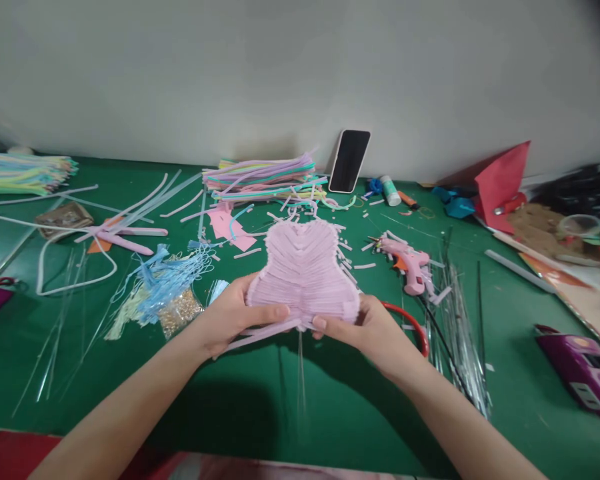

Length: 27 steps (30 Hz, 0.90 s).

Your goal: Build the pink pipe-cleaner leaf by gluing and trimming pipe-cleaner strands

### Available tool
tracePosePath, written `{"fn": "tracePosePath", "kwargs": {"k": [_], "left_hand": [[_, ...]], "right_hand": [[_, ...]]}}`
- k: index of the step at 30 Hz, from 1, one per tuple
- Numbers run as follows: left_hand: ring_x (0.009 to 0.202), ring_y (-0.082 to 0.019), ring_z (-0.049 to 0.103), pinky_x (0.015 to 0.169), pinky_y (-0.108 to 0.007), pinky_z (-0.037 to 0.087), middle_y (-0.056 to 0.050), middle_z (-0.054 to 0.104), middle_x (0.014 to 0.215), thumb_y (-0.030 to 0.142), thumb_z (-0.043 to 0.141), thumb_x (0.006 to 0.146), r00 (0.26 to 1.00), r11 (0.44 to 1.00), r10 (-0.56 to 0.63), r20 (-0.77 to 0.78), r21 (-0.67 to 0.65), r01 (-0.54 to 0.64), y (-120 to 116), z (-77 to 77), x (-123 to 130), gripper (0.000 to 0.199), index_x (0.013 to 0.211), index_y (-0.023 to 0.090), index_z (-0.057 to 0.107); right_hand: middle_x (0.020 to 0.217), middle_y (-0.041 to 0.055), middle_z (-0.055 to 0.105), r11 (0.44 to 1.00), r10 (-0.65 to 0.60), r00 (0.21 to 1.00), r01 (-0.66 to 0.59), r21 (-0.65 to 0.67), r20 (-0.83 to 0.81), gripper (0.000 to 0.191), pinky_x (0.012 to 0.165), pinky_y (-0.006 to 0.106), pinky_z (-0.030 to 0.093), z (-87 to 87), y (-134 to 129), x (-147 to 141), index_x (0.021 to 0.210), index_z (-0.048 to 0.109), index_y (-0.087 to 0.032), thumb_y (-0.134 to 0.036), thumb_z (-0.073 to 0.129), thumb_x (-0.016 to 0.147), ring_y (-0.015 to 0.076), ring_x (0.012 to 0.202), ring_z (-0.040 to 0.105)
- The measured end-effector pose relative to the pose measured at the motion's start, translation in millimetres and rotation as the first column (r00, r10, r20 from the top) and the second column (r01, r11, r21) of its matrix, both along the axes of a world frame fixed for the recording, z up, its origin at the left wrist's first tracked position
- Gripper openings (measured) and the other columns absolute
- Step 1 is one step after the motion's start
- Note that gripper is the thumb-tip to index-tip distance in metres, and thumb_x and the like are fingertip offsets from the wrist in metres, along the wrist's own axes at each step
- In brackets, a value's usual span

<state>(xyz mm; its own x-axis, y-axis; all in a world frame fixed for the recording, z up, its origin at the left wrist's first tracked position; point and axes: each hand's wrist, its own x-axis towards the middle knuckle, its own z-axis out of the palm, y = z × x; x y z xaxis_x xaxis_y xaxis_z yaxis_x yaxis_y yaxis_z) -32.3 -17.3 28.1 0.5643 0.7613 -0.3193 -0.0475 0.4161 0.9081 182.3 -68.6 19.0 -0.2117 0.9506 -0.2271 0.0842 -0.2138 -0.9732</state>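
Both my hands hold up a lilac panel (305,267) made of rows of fuzzy pipe cleaners, narrow at the waist and wide at the base. My left hand (240,313) grips its lower left edge, thumb lying across the front. A loose pipe cleaner (257,335) sticks out below that hand. At the lower right edge, my right hand (363,327) pinches the panel, its thumb near the bottom middle. Thin clear strands (301,373) hang under the panel's bottom centre. Most fingers are hidden behind the panel.
On the green table (220,413) lie blue tassels (173,280), a bag of gold beads (180,312), bundled pipe cleaners (265,180) and cut scraps. A pink glue gun (407,263) and a red scissor handle (415,323) are at right. A phone (350,160) leans on the wall.
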Motion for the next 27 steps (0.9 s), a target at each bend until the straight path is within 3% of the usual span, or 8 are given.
{"fn": "tracePosePath", "kwargs": {"k": [3, 8, 14, 20, 27], "left_hand": [[0.074, -0.017, 0.068, 0.073, -0.028, 0.056, -0.005, 0.075, 0.086, 0.027, 0.086, 0.062, 0.996, 0.994, -0.089, 0.008, -0.061, 0.089, -0.2, -0.1, 0.5, 0.037, 0.094, 0.014, 0.072], [0.07, -0.015, 0.067, 0.066, -0.024, 0.056, -0.003, 0.074, 0.074, 0.024, 0.086, 0.063, 0.998, 0.997, -0.049, -0.025, -0.061, 0.047, -0.8, 0.7, 2.5, 0.024, 0.082, 0.014, 0.075], [0.07, -0.013, 0.068, 0.067, -0.021, 0.056, -0.002, 0.075, 0.074, 0.022, 0.085, 0.066, 0.999, 0.997, -0.042, 0.02, -0.061, 0.043, -2.9, -2.3, 3.2, 0.021, 0.083, 0.016, 0.076], [0.071, -0.013, 0.067, 0.069, -0.022, 0.056, 0.0, 0.075, 0.075, 0.022, 0.084, 0.066, 0.999, 0.999, -0.036, 0.006, -0.026, 0.036, -4.9, -1.0, 5.3, 0.019, 0.083, 0.017, 0.076], [0.093, -0.02, 0.07, 0.088, -0.03, 0.055, -0.003, 0.077, 0.097, 0.023, 0.083, 0.069, 0.999, 0.997, -0.028, -0.036, 0.064, 0.031, -6.4, -3.5, 5.3, 0.029, 0.097, 0.019, 0.075]], "right_hand": [[0.074, 0.0017, 0.073, 1.0, -0.014, 1.0, 0.015, -0.021, 0.003, 0.02, 0.065, 0.026, 0.051, 1.5, -1.0, -0.7, 0.074, 0.071, -0.016, -0.035, 0.077, 0.073, 0.0147, 0.067, 0.065], [0.095, 0.0029, 0.077, 0.999, -0.002, 1.0, 0.002, 0.043, -0.001, 0.032, 0.082, 0.033, 0.054, -1.8, -3.7, -3.0, 0.096, 0.073, -0.019, -0.025, 0.082, 0.066, 0.0218, 0.091, 0.069], [0.091, 0.0037, 0.077, 0.988, -0.07, 0.997, 0.066, 0.141, 0.026, 0.023, 0.084, 0.035, 0.054, -2.9, -5.0, -6.3, 0.089, 0.075, -0.02, -0.023, 0.08, 0.067, 0.0234, 0.089, 0.07], [0.079, 0.0015, 0.076, 0.987, -0.107, 0.994, 0.107, 0.122, -0.003, 0.011, 0.069, 0.028, 0.054, -4.1, -4.3, -9.1, 0.076, 0.073, -0.018, -0.023, 0.079, 0.068, 0.0178, 0.072, 0.067], [0.075, 0.0006, 0.072, 0.996, -0.088, 0.994, 0.088, 0.003, 0.057, 0.015, 0.062, 0.024, 0.049, -7.6, -3.5, -5.7, 0.077, 0.071, -0.017, -0.03, 0.076, 0.072, 0.0148, 0.068, 0.062]]}}
